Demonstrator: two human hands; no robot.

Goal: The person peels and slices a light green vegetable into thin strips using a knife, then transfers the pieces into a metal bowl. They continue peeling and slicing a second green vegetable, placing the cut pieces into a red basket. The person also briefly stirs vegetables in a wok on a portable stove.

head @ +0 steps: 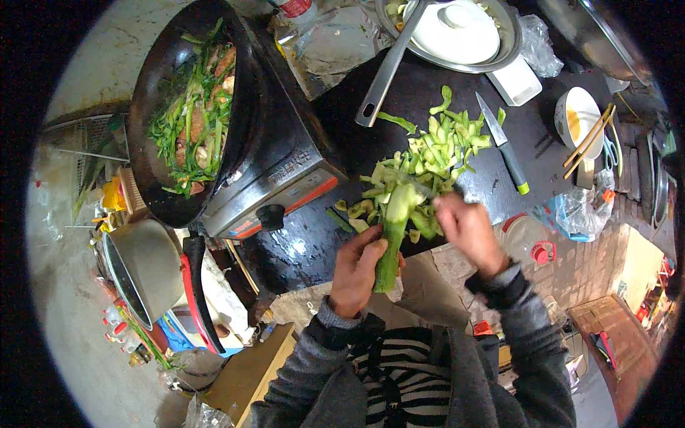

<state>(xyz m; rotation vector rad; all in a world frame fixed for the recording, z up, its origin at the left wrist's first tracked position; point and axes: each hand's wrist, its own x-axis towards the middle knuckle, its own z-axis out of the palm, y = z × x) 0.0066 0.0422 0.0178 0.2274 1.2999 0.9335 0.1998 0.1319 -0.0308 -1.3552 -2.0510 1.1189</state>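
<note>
A thick green stem, seemingly celtuce [395, 230], is gripped near its lower end in my left hand [353, 267]. Its upper part is pale where the skin is off; the lower part is still dark green. My right hand [468, 230] is a fist just right of the stem's top. From it a thin blurred cutting tool [423, 188] reaches across the stem; whether it is a peeler or a knife I cannot tell. Beyond both hands lies a heap of green peelings [444, 136] on the dark tabletop [353, 144]. A knife with a dark handle [511, 160] rests right of the heap.
A wok [142, 160] of greens and meat sits on a portable gas stove [278, 182] at left, its handle [198, 294] jutting toward me. At the back are a metal basin [514, 51] with a white lid [455, 32] and a long-handled utensil [382, 85]. Chopsticks [588, 142] cross a bowl [567, 115].
</note>
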